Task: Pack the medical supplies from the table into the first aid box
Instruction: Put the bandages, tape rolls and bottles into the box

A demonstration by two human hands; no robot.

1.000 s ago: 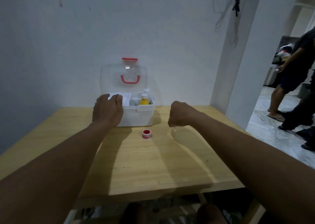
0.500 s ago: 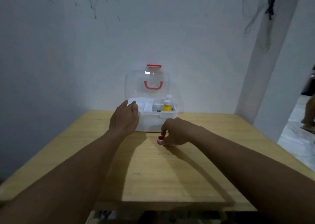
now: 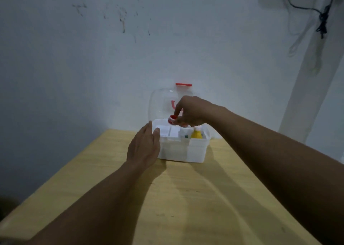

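A white first aid box [image 3: 183, 150] stands open at the far side of the wooden table [image 3: 186, 198], its clear lid [image 3: 160, 103] with a red handle upright against the wall. Inside I see white packets [image 3: 174, 132] and a yellow bottle [image 3: 196, 134]. My right hand [image 3: 191, 111] holds a small red and white tape roll [image 3: 172, 119] by the fingertips above the box's open top. My left hand [image 3: 144, 148] rests flat against the box's left front corner, fingers together, gripping nothing.
A white wall stands right behind the box. A white pillar [image 3: 305, 88] with a dark hanging cable [image 3: 323, 21] is at the right. The table's left edge runs diagonally towards me.
My right hand picked the tape roll up off the table in front of the box and lifted it over the open box. My left hand stayed at the box's left corner.
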